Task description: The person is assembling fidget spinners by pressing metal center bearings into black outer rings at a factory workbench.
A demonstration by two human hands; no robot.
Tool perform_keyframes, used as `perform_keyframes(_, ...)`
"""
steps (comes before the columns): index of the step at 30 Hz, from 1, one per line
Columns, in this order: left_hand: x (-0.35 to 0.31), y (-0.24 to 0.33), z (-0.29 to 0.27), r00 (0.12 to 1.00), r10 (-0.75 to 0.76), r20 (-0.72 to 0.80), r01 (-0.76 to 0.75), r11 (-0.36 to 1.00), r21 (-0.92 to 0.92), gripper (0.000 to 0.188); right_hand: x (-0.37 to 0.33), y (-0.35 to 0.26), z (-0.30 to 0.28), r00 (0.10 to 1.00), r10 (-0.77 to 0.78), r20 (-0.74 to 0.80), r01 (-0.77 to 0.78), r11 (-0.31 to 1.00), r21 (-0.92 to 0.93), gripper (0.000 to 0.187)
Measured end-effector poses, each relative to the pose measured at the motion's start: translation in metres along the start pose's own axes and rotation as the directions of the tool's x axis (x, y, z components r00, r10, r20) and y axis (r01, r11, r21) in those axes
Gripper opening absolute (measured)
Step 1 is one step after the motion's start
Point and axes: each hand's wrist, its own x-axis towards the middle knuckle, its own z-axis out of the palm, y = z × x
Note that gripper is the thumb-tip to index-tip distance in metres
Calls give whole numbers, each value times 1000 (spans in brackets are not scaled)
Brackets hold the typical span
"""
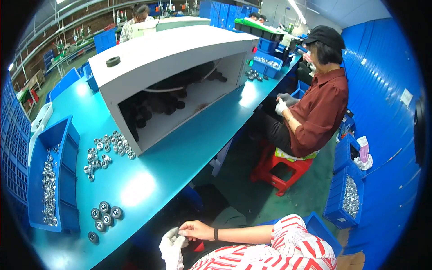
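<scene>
Low in the view, my left hand [172, 247] wears a white glove, its fingers curled closed. My right hand [196, 230], bare with a black band at the wrist, meets the gloved fingertips in a pinch. Whatever lies between the two hands is too small or hidden to name. They are below the edge of the teal table [168, 180]. Nearest on the tabletop is a small group of black wheels [106, 219] with metal centres. Behind it, shiny metal parts [101, 153] are scattered in a loose pile.
A white open-fronted box [180, 49] with black wheels inside stands on the table. A blue bin [67, 180] of small metal parts is at the left. One co-worker [321, 99] sits on a red stool [283, 168]. Another blue bin [344, 198] stands by the blue wall.
</scene>
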Motion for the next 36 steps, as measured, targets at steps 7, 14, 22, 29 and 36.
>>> perform_keyframes(7, -11, -22, -8, 981, -1, 194, -5, 999, 33, 40, -19, 9, -10, 1000, 5, 11, -4, 988, -151, 30)
perform_keyframes(14, -31, -4, 2, 999, -16, 40, 20, 994, -103, 41, -32, -1, 6, 985, -170, -12, 169, 985, -37, 19)
perform_keyframes(22, -46, 15, -17, 986, -23, 164, 77, 939, -334, 37, -63, -33, 23, 990, -142, -2, 142, 990, 22, 31)
perform_keyframes(29, -79, -5, -40, 997, 2, 80, 29, 925, -379, 39, -69, -19, 44, 987, -114, 112, 125, 987, -103, 32)
perform_keyframes(36, -92, -9, -47, 995, 19, 93, 22, 908, -418, 37, -75, -17, 53, 986, -102, 129, 118, 985, -124, 32)
